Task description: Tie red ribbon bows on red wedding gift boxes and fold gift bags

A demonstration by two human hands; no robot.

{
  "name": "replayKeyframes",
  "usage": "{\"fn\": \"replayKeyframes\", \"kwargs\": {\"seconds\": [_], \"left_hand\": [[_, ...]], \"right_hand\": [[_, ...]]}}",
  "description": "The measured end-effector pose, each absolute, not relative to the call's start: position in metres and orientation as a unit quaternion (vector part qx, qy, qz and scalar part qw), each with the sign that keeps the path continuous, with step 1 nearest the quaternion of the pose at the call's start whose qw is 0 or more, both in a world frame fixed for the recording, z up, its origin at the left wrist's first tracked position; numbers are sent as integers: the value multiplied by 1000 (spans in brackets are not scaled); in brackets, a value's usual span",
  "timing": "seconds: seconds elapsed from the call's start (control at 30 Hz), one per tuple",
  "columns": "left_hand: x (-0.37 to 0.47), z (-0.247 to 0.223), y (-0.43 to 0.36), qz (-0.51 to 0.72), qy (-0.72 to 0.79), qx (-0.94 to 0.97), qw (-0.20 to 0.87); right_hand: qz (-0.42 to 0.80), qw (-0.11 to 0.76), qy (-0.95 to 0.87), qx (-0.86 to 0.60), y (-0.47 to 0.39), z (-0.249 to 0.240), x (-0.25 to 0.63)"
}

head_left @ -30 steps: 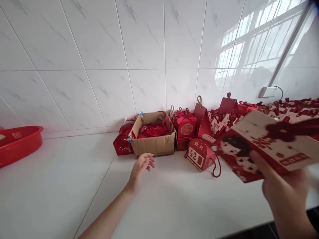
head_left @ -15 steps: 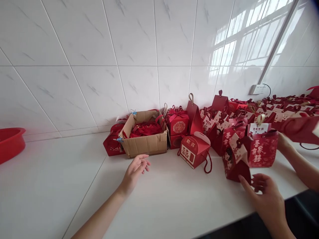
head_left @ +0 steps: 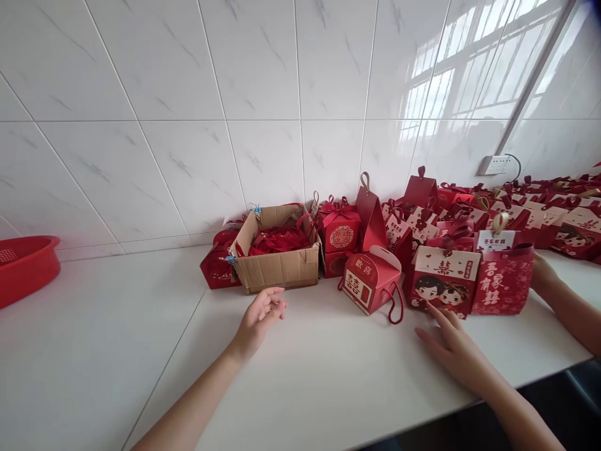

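Observation:
My left hand (head_left: pixel 260 322) hovers in front of the cardboard box (head_left: pixel 279 269), fingers loosely curled and apart, holding nothing. Red ribbons (head_left: pixel 284 241) fill that box. On the right, a gift box with a cartoon couple (head_left: pixel 444 282) stands upright, its front facing me. My right hand (head_left: pixel 451 351) is open just in front of it, with the index fingertip at its lower front; whether it touches I cannot tell. Beside that box stands a red floral gift box (head_left: pixel 502 285). To the left, a red gift box with rope handles (head_left: pixel 370 282) sits between my hands.
Another person's hand (head_left: pixel 544 275) reaches in from the right, partly hidden behind the floral box. Many red gift boxes (head_left: pixel 535 219) crowd the back right. A red plastic basket (head_left: pixel 28 272) is at far left. The tiled wall (head_left: pixel 263 156) bounds the counter.
The cartoon-couple box has turned from an angle to face front, beside the floral box. My right hand has moved left and opened out. A blurred red bag at far right is gone from there.

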State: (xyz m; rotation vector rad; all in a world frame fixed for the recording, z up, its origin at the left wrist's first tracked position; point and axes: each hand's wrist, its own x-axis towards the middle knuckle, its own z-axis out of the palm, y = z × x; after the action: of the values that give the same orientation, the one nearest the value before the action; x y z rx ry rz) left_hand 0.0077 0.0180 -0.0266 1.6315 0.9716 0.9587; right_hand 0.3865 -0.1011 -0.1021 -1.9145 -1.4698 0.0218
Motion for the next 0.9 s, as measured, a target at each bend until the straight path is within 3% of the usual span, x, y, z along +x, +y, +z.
{"fn": "replayKeyframes", "kwargs": {"seconds": [0.2, 0.4, 0.63, 0.9], "left_hand": [[10, -29, 19, 396, 427, 678, 448], [5, -38, 30, 423, 448, 683, 393], [-2, -40, 36, 436, 456, 689, 358], [3, -42, 32, 423, 451, 699, 359]], "right_hand": [[6, 393, -596, -700, -94, -77, 363], [-143, 488, -616, -602, -56, -28, 328], [-94, 455, -645, -606, -9, -49, 323], [-78, 402, -679, -609, -27, -62, 295]]}}
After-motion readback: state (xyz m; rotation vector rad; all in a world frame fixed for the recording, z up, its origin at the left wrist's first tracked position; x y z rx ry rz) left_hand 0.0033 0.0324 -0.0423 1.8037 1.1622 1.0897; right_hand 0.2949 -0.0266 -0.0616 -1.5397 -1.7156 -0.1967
